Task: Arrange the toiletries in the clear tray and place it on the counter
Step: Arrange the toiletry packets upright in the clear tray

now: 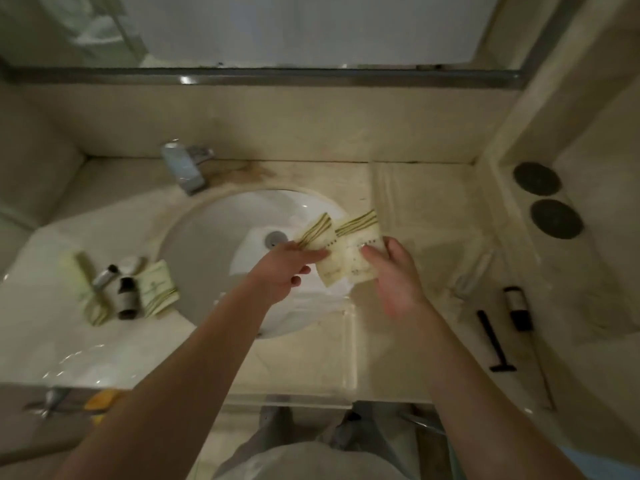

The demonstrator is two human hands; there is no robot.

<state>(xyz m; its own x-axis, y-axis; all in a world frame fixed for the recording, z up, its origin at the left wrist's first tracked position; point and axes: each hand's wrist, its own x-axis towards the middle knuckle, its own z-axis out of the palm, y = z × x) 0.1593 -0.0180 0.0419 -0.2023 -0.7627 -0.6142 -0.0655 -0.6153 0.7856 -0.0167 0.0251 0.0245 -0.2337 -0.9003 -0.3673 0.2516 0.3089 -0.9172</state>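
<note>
Two cream toiletry packets with green stripes are held side by side above the sink's right rim. My left hand [289, 268] pinches the left packet [320, 239]. My right hand [394, 271] grips the right packet [362, 244]. The clear tray [384, 188] lies on the counter to the right of the basin, just beyond and under the packets; it is hard to make out. More toiletries sit left of the basin: a cream packet [157, 289], a dark bottle [126, 296], a small tube [104, 277] and a long striped packet [86, 289].
The white basin [214, 244] fills the middle, with the chrome tap [185, 168] behind it. A black razor [495, 344] and a dark bottle [517, 308] lie on the counter at right. Two dark round discs [545, 199] sit on the right ledge.
</note>
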